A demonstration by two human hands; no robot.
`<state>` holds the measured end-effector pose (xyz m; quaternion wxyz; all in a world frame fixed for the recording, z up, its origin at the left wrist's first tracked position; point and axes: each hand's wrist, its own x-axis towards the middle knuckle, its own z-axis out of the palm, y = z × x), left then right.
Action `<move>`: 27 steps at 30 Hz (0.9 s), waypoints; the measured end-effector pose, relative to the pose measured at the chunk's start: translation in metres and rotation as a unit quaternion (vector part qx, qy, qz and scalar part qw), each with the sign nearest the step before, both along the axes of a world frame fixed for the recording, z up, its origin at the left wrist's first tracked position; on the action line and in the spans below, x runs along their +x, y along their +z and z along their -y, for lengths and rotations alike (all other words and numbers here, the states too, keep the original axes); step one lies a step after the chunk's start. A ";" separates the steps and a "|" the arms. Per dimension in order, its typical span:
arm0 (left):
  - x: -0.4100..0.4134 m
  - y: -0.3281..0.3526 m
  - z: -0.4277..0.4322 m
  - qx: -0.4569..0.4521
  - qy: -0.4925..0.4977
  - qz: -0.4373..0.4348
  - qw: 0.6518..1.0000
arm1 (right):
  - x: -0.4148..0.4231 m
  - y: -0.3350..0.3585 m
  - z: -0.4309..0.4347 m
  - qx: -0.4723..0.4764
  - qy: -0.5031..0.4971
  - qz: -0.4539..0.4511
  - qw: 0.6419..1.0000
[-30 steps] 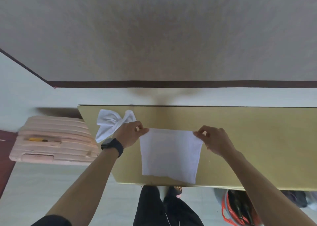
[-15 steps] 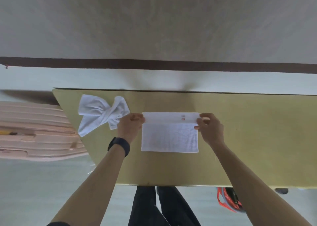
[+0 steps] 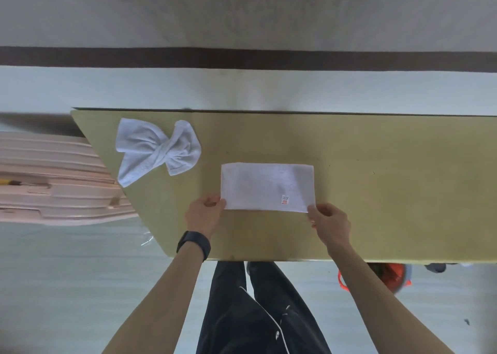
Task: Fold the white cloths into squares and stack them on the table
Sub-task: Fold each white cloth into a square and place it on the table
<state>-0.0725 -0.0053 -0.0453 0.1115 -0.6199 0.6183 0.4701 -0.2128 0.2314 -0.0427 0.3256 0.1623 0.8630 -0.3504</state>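
Surface (image 3: 376, 192): nothing stacked on it yet. The flat cloth (image 3: 266, 185) is now a half-fold lying fully on top, mid-surface, right in front of me; a second ago it hung over the near edge, then the tagged edge was at the far side, and now that edge is at the near side. So fold one looks done: it's a rectangle wider than deep, not a square, and I reckon it needs one sideways fold. Bunched cloth (image 3: 156, 152) sits unmoved at far left, untouched. Left hand (image 3: 204, 215) is narrow, pinching the near-left corner; right hand (image 3: 329, 223) likewise on the near-right corner. Red tag (image 3: 285, 200) faces up, near my right hand
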 end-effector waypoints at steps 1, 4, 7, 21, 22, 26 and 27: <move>0.000 -0.001 0.001 -0.004 -0.002 0.001 1.000 | 0.000 -0.003 -0.001 0.004 0.005 -0.002 1.000; 0.002 -0.006 0.001 -0.011 -0.004 0.003 1.000 | 0.000 -0.008 0.001 0.015 0.011 -0.020 1.000; 0.004 -0.009 0.000 -0.033 -0.033 0.018 0.999 | 0.002 -0.012 0.002 0.017 0.005 -0.032 0.999; -0.004 -0.012 -0.029 -0.344 -0.317 -0.074 0.881 | 0.013 -0.014 0.017 0.064 0.151 -0.226 0.960; -0.011 -0.015 -0.032 -0.368 -0.353 -0.105 0.854 | 0.014 -0.015 0.025 0.070 0.193 -0.268 0.941; -0.038 -0.041 -0.040 -0.342 -0.451 -0.125 0.815 | 0.007 -0.030 0.060 0.102 0.337 -0.349 0.869; -0.041 -0.048 -0.039 -0.325 -0.462 -0.101 0.819 | 0.003 -0.035 0.066 0.117 0.369 -0.338 0.858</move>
